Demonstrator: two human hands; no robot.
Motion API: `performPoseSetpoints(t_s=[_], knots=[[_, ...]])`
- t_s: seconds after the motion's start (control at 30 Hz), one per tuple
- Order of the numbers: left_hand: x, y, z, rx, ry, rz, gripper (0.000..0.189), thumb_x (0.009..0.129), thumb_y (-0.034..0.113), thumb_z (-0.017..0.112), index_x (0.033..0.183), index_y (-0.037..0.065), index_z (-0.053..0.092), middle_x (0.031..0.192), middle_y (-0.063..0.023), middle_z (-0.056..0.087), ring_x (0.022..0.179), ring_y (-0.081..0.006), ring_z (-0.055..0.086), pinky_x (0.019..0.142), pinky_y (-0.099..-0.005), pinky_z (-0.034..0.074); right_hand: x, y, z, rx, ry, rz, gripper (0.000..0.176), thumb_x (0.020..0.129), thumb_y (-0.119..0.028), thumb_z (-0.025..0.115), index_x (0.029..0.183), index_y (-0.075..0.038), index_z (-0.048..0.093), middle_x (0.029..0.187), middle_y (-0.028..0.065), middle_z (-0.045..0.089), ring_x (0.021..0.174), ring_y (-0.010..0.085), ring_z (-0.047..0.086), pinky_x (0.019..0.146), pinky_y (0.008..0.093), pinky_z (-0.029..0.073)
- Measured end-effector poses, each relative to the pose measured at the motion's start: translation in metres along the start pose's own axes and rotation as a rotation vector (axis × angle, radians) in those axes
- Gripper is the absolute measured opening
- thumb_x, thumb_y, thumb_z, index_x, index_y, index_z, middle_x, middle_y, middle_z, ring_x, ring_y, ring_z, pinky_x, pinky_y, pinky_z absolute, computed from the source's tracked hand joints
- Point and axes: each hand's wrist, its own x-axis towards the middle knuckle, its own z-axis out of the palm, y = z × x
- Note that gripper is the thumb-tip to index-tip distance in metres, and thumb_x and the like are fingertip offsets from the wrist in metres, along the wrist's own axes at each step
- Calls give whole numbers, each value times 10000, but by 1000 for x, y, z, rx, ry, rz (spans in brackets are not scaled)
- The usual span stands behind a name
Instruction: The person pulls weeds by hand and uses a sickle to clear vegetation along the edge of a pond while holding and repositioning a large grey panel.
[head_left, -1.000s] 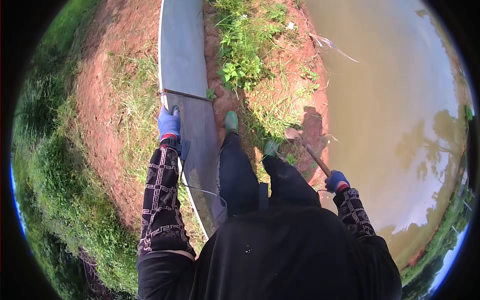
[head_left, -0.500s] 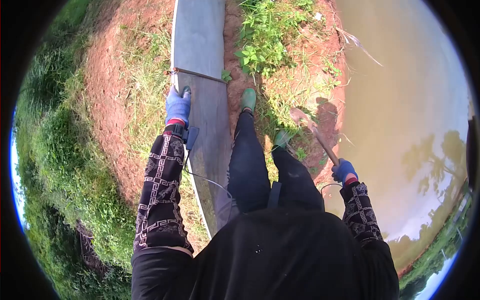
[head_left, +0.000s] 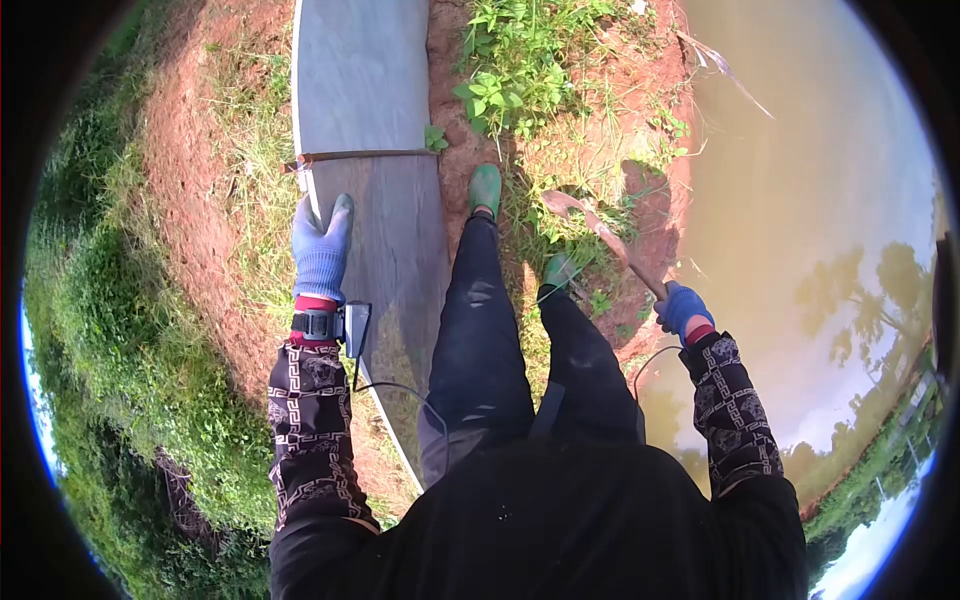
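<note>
My left hand (head_left: pixel 321 258), in a blue knit glove, grips the top edge of a long grey sheet (head_left: pixel 370 80) that stands along the bank like a low fence. The thumb lies on its near face and the fingers are over the outer side, partly hidden. A thin brown stake (head_left: pixel 365 154) crosses the sheet just beyond this hand. In my right hand (head_left: pixel 684 308), also gloved in blue, is the handle of a small mud-coated shovel (head_left: pixel 610 238). Its blade points away to the left, above the grass by my right boot (head_left: pixel 561 270).
Muddy water (head_left: pixel 790 170) borders the bank on the right. Weeds (head_left: pixel 520 80) grow ahead between sheet and water. My left boot (head_left: pixel 485 186) is close beside the sheet. Bare red soil (head_left: pixel 190 190) and dense bushes (head_left: pixel 120 290) lie left. A cable (head_left: pixel 415 392) runs from my left wrist.
My left hand has moved left, and the sheet's edge and the stake have shifted left with it. The shovel blade has swung slightly left and away in my right hand.
</note>
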Motion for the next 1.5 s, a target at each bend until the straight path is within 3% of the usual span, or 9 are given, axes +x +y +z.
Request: performPoseSetpoints(t_s=[0.17, 0.3, 0.43, 0.63, 0.9, 0.97, 1.03, 1.1, 1.5], knots=[[-38, 23, -26, 675, 97, 306, 525, 871, 139, 715, 1328, -25, 515, 1201, -174, 604, 1090, -278, 594, 970, -381, 463, 32, -7, -12, -80, 19, -28, 242, 862, -165, 586, 1038, 0, 598, 705, 164, 670, 571, 262, 681, 547, 392, 553], [-78, 81, -28, 559, -69, 584, 497, 841, 33, 685, 1310, -17, 527, 1243, -188, 605, 1133, -296, 591, 1015, -402, 446, 53, -10, -14, -5, -5, -60, 230, 862, -162, 588, 1024, 0, 595, 710, 162, 671, 562, 255, 679, 515, 385, 540], [-82, 92, 12, 152, -617, 329, 391, 856, 33, 635, 1243, 2, 593, 1232, -145, 619, 1109, -238, 612, 978, -331, 461, 49, -32, -19, 79, -108, -58, 249, 872, -169, 596, 1069, -21, 556, 722, 128, 678, 551, 221, 669, 485, 374, 533], [-54, 129, 146, -545, -878, -52, 333, 970, 145, 593, 1279, 21, 587, 1184, -79, 639, 1032, -99, 573, 901, -260, 468, 56, -38, -10, 424, -192, -11, 291, 856, -167, 651, 1087, -50, 519, 736, 106, 646, 519, 203, 627, 446, 339, 504], [-16, 70, 298, -1305, -893, -441, 367, 993, 206, 555, 1290, -9, 542, 1153, -165, 646, 1047, -277, 651, 911, -378, 531, 49, -49, -7, 935, -362, -5, 264, 877, -196, 674, 1056, -48, 549, 733, 40, 592, 546, 141, 573, 465, 284, 473], [-27, 4, 329, -1013, -805, -378, 321, 985, 233, 571, 1245, 45, 569, 1150, -162, 652, 1022, -296, 656, 911, -404, 532, 55, -59, -10, 1028, -435, -19, 256, 885, -207, 672, 1057, -54, 559, 740, 22, 576, 569, 126, 558, 484, 275, 475], [-49, -63, 357, -998, -606, -961, 295, 969, 280, 602, 1204, 103, 585, 1113, -141, 662, 954, -278, 668, 890, -399, 538, 63, -63, -4, 1117, -530, -19, 240, 899, -214, 658, 1048, -49, 568, 751, -3, 548, 607, 111, 534, 528, 262, 483], [-73, -110, 370, -794, -608, -1142, 295, 951, 338, 629, 1167, 142, 586, 1057, -119, 674, 896, -248, 672, 821, -376, 549, 65, -79, -1, 1099, -519, -3, 265, 909, -222, 655, 1066, -27, 569, 749, -13, 538, 637, 108, 539, 553, 255, 487], [-52, -130, 371, -1113, -962, -1196, 418, 966, 448, 579, 1076, 45, 575, 886, -97, 632, 766, -203, 620, 684, -370, 527, 121, -164, 18, 1041, -752, 56, 465, 921, -439, 644, 1107, -26, 544, 788, 39, 598, 627, 142, 615, 565, 282, 564]])
